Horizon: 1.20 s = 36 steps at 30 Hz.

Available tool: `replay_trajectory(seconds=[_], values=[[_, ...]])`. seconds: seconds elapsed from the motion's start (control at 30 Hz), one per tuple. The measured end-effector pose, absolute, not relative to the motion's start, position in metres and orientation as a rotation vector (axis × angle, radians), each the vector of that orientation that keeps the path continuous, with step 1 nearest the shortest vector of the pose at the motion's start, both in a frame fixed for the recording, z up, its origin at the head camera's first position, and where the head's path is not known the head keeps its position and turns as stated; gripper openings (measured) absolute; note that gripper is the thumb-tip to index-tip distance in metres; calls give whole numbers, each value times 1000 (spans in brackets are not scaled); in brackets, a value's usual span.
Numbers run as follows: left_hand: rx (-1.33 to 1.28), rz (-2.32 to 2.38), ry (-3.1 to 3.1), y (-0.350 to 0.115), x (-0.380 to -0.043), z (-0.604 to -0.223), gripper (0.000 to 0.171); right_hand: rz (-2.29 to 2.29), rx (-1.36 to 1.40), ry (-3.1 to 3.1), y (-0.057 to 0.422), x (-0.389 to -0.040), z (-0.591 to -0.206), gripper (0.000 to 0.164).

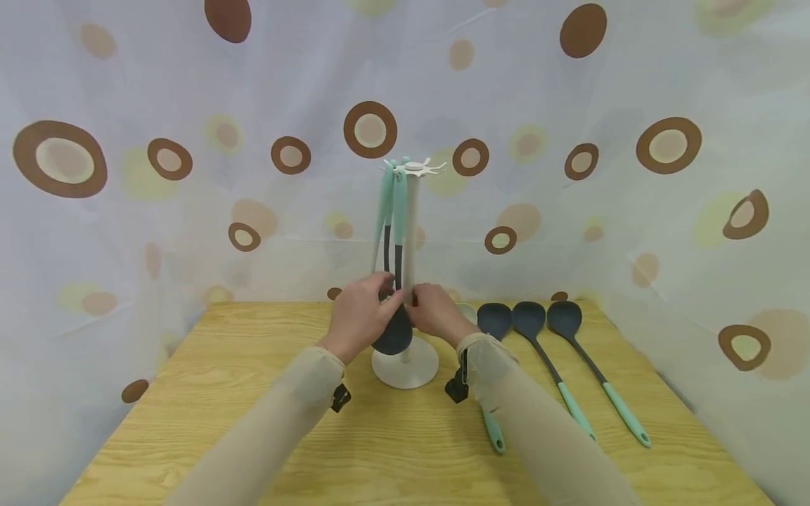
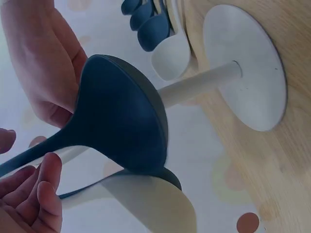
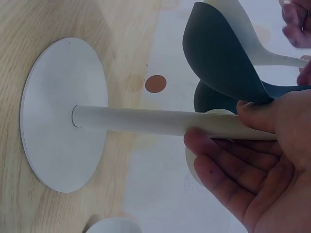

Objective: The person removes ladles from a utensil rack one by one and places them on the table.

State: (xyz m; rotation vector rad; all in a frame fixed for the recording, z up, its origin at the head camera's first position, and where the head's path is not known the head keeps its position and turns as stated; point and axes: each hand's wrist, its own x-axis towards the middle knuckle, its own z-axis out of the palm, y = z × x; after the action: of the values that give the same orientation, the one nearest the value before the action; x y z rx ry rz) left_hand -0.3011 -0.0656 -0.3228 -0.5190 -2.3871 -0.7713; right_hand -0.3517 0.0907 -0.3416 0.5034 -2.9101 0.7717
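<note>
A white utensil stand (image 1: 410,232) has a round base, a pole and a hooked top. Hanging on its left side are utensils with teal handles, among them a dark ladle (image 1: 395,332). Behind that ladle hang another dark utensil (image 3: 206,102) and a pale one (image 2: 150,199). My left hand (image 1: 362,309) is around the ladle's handle, thumb and loosely bent fingers standing apart on either side. With thumb and fingertips my right hand (image 1: 435,309) holds the stand's pole (image 3: 146,120), the thumb lying against the ladle's bowl.
On the wooden table (image 1: 253,379), to the right of the stand, lie several utensils: a dark one (image 1: 495,320) nearest, two more dark ones (image 1: 528,318) (image 1: 564,318) beyond, and a white one (image 2: 171,56) partly behind my right hand. Dotted cloth (image 1: 285,70) hangs behind the table.
</note>
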Motion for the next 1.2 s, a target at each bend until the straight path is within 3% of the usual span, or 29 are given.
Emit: replay_trajectory(seconds=[0.27,0.7,1.2], values=[[-457,-815,-2367,-52,-312,-318,15,778,473,-2914,92,-353,-344,19],[-549,-907,-2338,-58,-298,-307,16,778,507,-2884,91,-351,-345,24],[-579,-805,-2326,-106,-269,-310,10,893,481,-2897,91,-349,-347,19]])
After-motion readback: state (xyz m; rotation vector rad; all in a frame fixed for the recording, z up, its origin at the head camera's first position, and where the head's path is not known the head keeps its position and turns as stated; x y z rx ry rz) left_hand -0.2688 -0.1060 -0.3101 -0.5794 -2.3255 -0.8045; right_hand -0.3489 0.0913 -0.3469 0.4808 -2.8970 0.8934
